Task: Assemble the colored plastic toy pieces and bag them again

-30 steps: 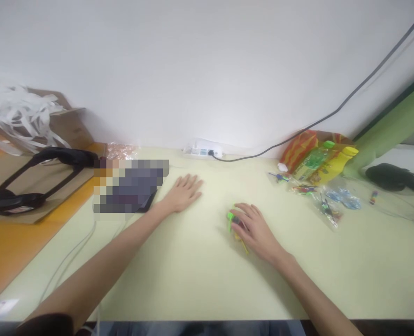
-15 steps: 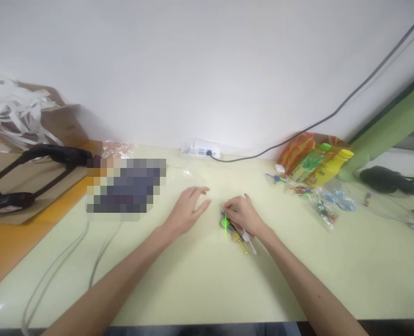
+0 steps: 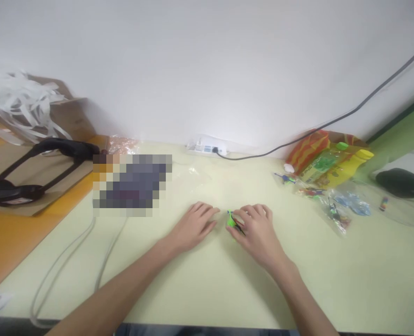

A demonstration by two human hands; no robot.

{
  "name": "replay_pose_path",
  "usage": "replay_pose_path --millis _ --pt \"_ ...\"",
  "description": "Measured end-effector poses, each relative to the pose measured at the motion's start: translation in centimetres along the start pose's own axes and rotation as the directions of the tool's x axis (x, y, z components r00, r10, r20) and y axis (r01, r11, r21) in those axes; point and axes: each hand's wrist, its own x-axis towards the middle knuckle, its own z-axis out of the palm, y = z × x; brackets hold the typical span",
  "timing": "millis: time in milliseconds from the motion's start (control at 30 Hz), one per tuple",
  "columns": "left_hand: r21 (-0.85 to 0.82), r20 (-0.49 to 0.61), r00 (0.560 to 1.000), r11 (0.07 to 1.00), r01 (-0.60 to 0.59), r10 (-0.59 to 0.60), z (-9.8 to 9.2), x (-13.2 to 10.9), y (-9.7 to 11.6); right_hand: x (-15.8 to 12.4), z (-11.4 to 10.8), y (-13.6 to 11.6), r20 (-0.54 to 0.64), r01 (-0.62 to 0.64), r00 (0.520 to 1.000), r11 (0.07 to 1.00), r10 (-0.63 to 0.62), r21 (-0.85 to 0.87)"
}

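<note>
The right hand [image 3: 258, 228] curls over small coloured plastic pieces [image 3: 231, 220] at mid-scene, its fingers drawn in around them, probably to keep loose parts together; how firmly cannot be told. The left hand [image 3: 193, 227] lies just to the left, thumb and fingers parted, with nothing visible in it. Pale tabletop [image 3: 207, 289] stretches to the near edge; a power strip [image 3: 207, 149] bounds the far side, plastic packets [image 3: 338, 217] the right.

**1 head-worn camera, facing forward and down**

The wide view looks from above the near edge of the pale yellow-green, smooth-topped table [image 3: 207, 280] and faces the plain white wall [image 3: 207, 70], tilted downward. It sits near: the bare left hand [image 3: 192, 227] and bare right hand [image 3: 258, 229] show just below mid-frame.
</note>
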Motion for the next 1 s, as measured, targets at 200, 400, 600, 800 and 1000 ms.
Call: replay_pose_path --millis 200,400,600,800,1000 --pt "0.065 0.047 0.997 0.996 -0.057 0.054 -2.0 -1.3 -3.2 -4.6 1.7 -0.1 -0.007 0.015 1.000 0.989 -0.016 -0.145" --pt "0.086 0.001 1.000 0.996 0.028 -0.028 -1.6 -1.7 -3.2 -5.1 2.3 2.7 0.021 0.073 0.997 0.981 -0.070 -0.180" --pt "-0.053 0.001 0.977 0.976 0.211 -0.212 3.0 2.0 2.1 -4.1 2.9 5.1 -0.020 0.036 0.999 0.984 -0.040 -0.173" --pt "-0.209 -0.004 0.981 0.960 0.188 -0.193 3.3 3.4 1.3 -3.0 1.4 6.0 -0.068 -0.005 0.998 0.982 -0.009 -0.190" --pt "-0.341 -0.037 0.974 0.919 0.196 -0.221 0.8 0.7 -1.4 0.7 0.5 -0.3 -0.023 0.008 1.000 0.992 -0.005 0.123"
